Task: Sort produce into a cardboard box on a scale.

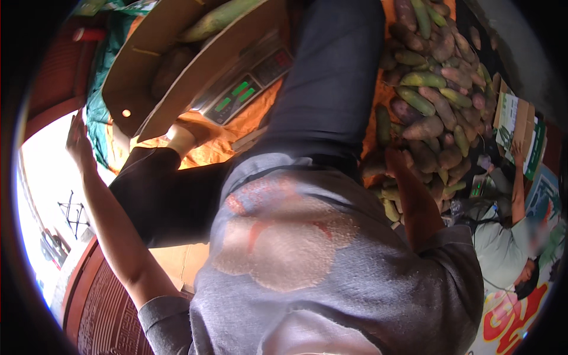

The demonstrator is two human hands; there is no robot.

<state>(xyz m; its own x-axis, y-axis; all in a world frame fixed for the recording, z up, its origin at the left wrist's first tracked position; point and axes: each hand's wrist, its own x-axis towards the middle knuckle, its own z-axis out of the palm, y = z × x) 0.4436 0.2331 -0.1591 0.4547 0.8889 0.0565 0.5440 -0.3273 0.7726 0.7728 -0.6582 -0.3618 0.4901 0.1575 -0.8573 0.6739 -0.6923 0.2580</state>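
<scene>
Though many, tubers (pixel 423 127) beside right grip (pixel 395 162)

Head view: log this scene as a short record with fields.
Left hand: raised at the far left, fingers extended, nothing visibly held
Right hand: at the near edge of the vegetable pile; grip unclear
Pile colours: green, yellowish and reddish-brown
Cardboard box: open, a long green vegetable inside
Scale: beside the box, green digits lit
Co-worker: at right, one arm stretched toward a carton
</scene>
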